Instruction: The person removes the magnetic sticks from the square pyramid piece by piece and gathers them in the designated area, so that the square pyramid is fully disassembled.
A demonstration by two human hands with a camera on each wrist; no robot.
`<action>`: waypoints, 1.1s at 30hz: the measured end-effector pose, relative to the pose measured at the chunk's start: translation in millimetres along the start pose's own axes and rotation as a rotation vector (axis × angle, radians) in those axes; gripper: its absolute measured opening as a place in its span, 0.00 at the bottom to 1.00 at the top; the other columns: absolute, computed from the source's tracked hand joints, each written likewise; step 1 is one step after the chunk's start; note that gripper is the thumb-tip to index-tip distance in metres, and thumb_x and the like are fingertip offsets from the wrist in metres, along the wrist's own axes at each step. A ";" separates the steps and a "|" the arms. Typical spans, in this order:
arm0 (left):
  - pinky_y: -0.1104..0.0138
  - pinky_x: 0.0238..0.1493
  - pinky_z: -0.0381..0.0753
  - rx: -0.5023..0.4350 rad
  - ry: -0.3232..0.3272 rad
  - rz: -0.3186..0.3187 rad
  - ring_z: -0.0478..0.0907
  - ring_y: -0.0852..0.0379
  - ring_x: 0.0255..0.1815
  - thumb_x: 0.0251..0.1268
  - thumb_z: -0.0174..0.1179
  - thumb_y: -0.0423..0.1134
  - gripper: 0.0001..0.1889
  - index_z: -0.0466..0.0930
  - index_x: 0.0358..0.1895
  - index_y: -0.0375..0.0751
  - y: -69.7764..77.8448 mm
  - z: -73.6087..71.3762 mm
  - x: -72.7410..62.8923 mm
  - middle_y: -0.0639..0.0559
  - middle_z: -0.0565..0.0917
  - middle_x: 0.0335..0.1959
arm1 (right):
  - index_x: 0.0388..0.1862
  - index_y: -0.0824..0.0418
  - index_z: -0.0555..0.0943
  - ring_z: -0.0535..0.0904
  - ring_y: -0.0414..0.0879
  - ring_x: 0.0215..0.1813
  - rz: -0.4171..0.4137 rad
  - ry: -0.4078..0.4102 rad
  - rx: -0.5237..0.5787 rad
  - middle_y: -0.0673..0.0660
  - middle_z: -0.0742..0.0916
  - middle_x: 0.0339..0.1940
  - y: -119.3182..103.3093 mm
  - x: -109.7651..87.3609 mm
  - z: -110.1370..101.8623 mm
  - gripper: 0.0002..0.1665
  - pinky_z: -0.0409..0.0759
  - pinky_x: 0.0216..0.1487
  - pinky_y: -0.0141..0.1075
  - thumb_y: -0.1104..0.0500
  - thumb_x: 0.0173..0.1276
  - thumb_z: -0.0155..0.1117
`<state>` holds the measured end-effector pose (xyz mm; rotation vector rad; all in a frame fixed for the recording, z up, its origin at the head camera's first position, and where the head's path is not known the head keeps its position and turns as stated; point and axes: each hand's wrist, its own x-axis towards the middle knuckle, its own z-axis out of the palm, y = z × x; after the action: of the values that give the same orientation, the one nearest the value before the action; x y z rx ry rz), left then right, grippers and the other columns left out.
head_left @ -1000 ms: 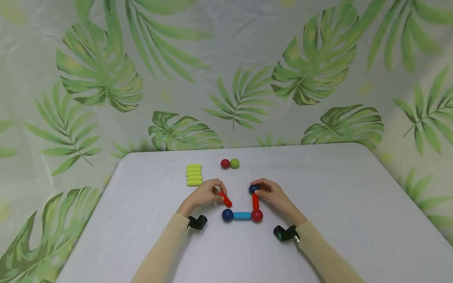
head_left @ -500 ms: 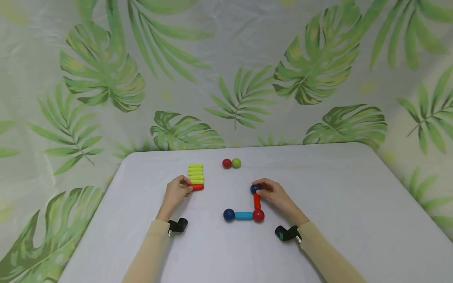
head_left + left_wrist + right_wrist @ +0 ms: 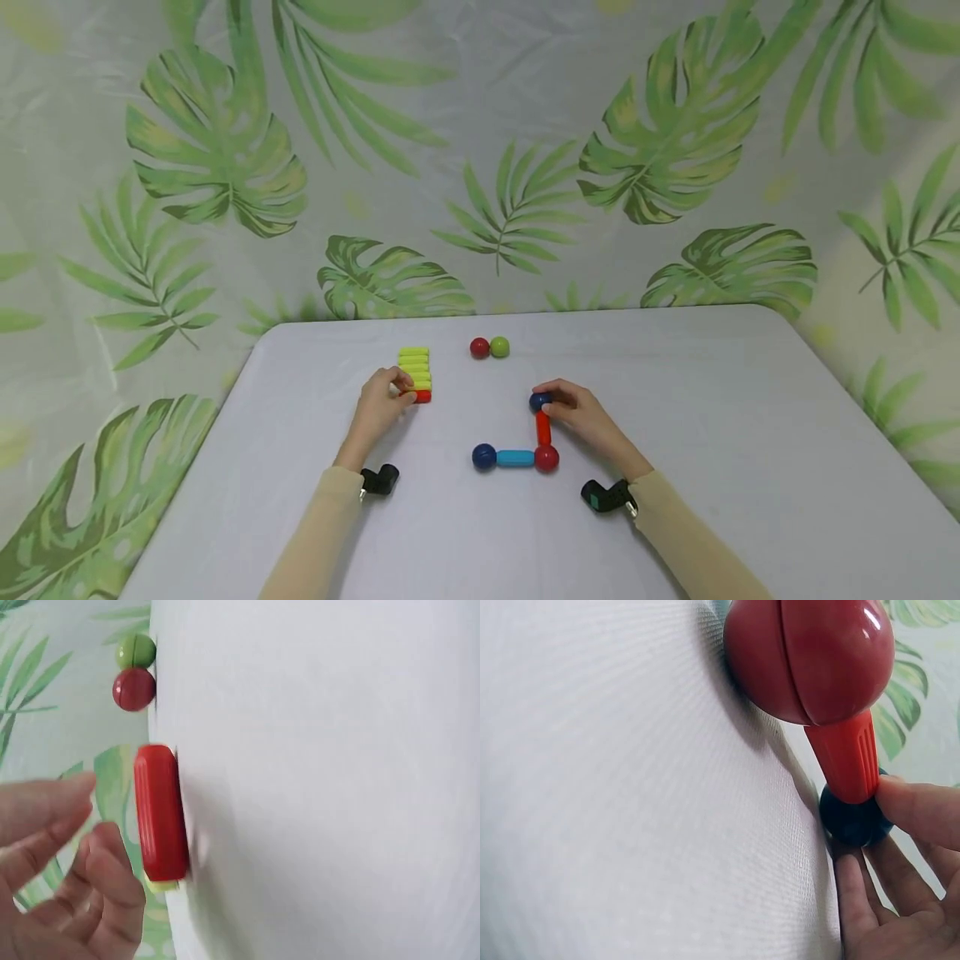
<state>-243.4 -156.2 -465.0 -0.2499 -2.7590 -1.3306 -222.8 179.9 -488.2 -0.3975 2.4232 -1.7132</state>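
My right hand (image 3: pixel 583 414) pinches a dark blue ball (image 3: pixel 539 402) between thumb and fingers. A red rod (image 3: pixel 543 429) joins that ball to a red ball (image 3: pixel 547 458); from there a light blue rod (image 3: pixel 515 458) runs left to another dark blue ball (image 3: pixel 484 457), forming an L. My left hand (image 3: pixel 377 407) is at a second red rod (image 3: pixel 423 397), which lies at the near end of a stack-like row of yellow rods (image 3: pixel 414 360). In the left wrist view, its loosely bent fingers (image 3: pixel 112 877) are apart from this red rod (image 3: pixel 160 814).
Toward the back of the white table (image 3: pixel 675 375) a red ball (image 3: pixel 479 347) and a green ball (image 3: pixel 499 347) sit side by side. A leaf-patterned cloth (image 3: pixel 525 100) hangs behind the table's far edge.
My left hand has carried the red rod from near the L to the left, laid it beside the yellow rods and let go. My right hand stays on the dark blue ball.
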 end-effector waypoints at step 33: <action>0.61 0.45 0.78 0.011 -0.077 0.048 0.74 0.51 0.41 0.65 0.61 0.35 0.13 0.75 0.51 0.39 58.7 76.6 39.0 0.43 0.75 0.47 | 0.58 0.64 0.76 0.73 0.57 0.58 -0.007 -0.015 -0.004 0.64 0.77 0.60 0.2 0.4 -1.0 0.18 0.73 0.59 0.46 0.64 0.70 0.58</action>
<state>-270.8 -55.8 -462.4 -0.3717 -2.8025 -1.3214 -223.5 180.8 -488.0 -0.4188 2.4176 -1.7027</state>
